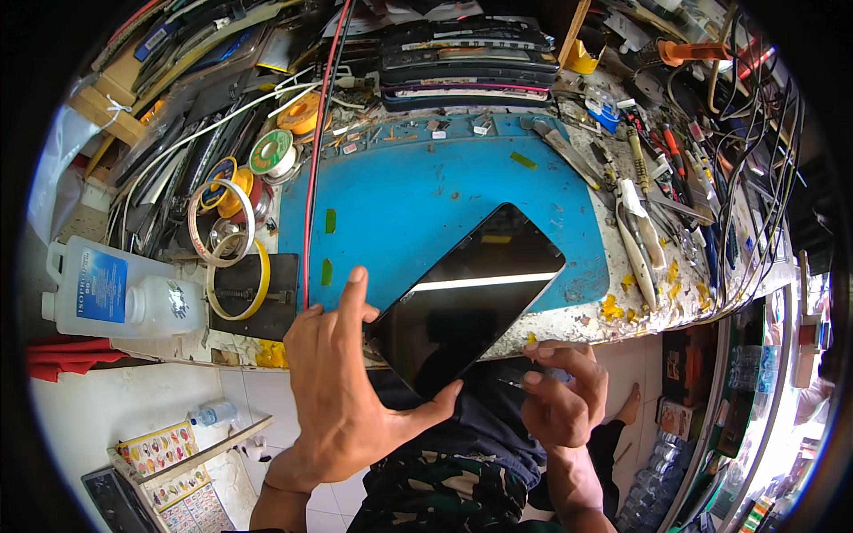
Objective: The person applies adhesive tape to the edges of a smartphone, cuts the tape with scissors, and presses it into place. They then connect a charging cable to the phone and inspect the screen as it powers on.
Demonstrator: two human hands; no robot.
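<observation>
A black smartphone (471,302), its dark glass reflecting a bright strip, sits at a slant over the front edge of a blue work mat (400,195). My left hand (342,382) grips the phone's near left end, the thumb at the bottom corner and fingers along the left side, with the index finger raised off it. Just right of the phone's lower end, my right hand (564,400) is apart from it, its fingers curled and thumb and forefinger close together. Whatever that pinch may hold is too small to make out.
Solder spools (272,153) and tape rings (240,282) stand at the left, beside a white plastic jug (124,293). Stacked phone parts (466,67) line the back. Tweezers (569,153), screwdrivers (673,147) and loose cables (773,178) crowd the right. A red-and-black wire pair (317,160) crosses the mat.
</observation>
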